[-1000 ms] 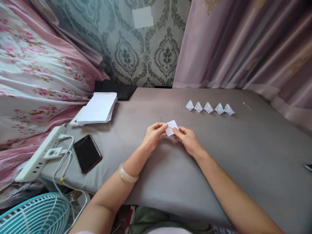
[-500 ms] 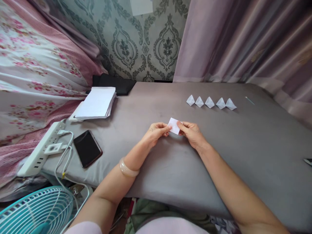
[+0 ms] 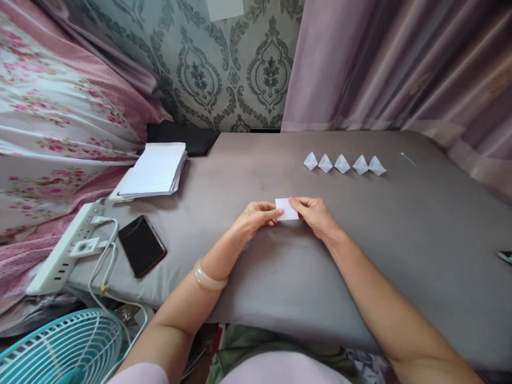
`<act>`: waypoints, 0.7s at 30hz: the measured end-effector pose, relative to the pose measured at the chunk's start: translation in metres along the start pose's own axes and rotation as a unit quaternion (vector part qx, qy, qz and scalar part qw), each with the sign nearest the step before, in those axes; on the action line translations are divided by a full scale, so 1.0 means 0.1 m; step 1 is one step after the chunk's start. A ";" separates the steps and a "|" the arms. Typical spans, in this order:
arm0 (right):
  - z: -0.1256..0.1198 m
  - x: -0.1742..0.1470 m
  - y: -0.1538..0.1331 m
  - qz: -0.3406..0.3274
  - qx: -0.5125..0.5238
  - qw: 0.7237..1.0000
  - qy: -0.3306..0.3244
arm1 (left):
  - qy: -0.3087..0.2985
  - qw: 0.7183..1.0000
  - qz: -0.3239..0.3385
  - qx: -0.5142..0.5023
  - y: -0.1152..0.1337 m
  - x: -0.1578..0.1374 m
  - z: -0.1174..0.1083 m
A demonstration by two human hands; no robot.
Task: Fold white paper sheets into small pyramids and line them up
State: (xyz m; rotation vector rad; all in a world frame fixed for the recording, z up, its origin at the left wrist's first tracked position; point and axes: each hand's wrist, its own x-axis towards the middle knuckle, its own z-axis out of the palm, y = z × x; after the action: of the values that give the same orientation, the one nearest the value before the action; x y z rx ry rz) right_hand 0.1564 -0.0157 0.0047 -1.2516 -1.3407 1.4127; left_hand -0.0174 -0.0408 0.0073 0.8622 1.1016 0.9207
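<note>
A small folded square of white paper is held up over the table between my two hands. My left hand pinches its left edge, thumb on top. On the opposite side, my right hand grips the upper right corner with the thumb across the front. The fingers behind the paper are mostly hidden. Beyond my right hand stands a row of several folded white paper shapes, each with pointed tips.
A stack of white paper lies at the back left, by a black folder-like item. Nearer are a phone and a power strip with cables. A blue fan stands lower left. A thin stick lies back right.
The paper square has turned slightly, so its top edge now runs nearly level. Both hands still hold it, and the right thumb sits a little nearer the top corner. The view shifted slightly.
</note>
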 end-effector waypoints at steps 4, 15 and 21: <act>0.04 -0.03 -0.05 0.048 0.043 0.998 -0.015 | 0.055 0.997 0.058 0.015 -0.04 0.03 0.00; -0.04 0.02 -0.03 0.079 -0.054 0.995 0.002 | 0.071 0.979 0.060 0.181 -0.01 0.05 -0.18; -0.07 0.05 -0.03 0.042 -0.111 0.993 -0.022 | -0.020 0.855 0.274 0.440 0.00 0.05 -0.27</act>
State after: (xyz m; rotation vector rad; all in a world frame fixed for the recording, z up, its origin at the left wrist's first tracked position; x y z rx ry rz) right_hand 0.1616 -0.0089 0.0076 -1.4429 -1.5236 1.3841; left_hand -0.0429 -0.0326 -0.0006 2.0245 1.2720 0.8223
